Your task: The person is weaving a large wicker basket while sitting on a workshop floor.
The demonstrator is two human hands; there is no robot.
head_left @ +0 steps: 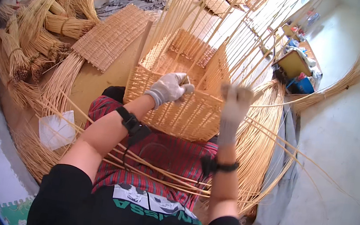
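A square wicker basket point(179, 117), partly woven, stands in front of me at my lap. Long upright canes rise from its far and right sides. My left hand point(172, 88), in a pale work glove, is closed over the near rim, fingers curled at the weave. Beside the near right corner is my gloved right hand point(236, 103), raised and smeared by motion, so its fingers cannot be made out. A long thin cane point(277, 105) runs off to the right from near that hand; whether the hand holds it is unclear.
Loose canes point(158, 169) lie across my red striped lap cloth point(156, 148). Bundles of cane point(65, 26) and a woven panel point(112, 36) lie at left. More long canes point(255, 146) spread at right, near a blue container point(302, 86) and the wall.
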